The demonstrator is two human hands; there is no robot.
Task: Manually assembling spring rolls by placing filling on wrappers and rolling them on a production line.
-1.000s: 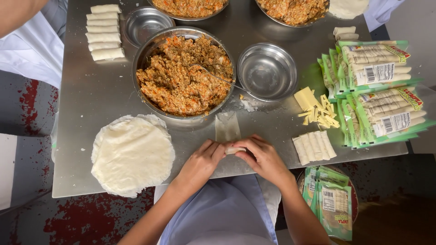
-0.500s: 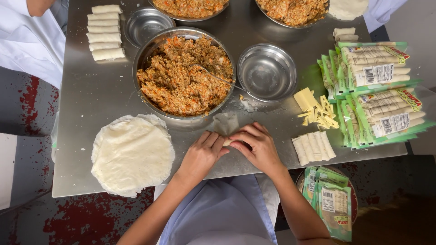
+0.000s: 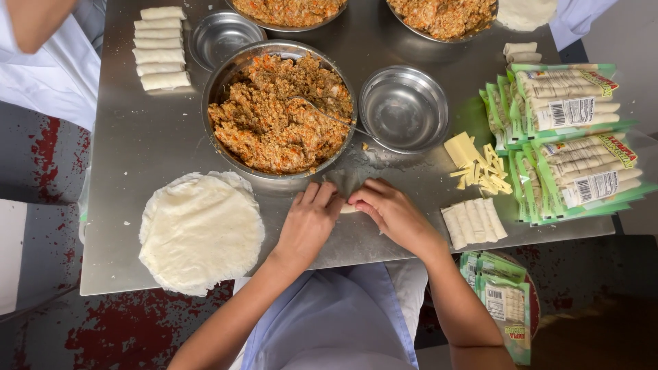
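My left hand and my right hand lie side by side on the steel table, fingers pressed on a small pale roll of wrapper between them. A thin translucent wrapper sheet stretches from the roll toward a big steel bowl of orange-brown filling, which has a spoon in it. A stack of round white wrappers lies left of my left hand.
Finished rolls lie at the right and far left. Cut cheese sticks, green packets, two empty steel bowls and more filling bowls stand around. Another person's sleeve is at top left.
Both hands have pushed forward, away from me, rolling the wrapper toward the filling bowl. The person at top left has shifted slightly.
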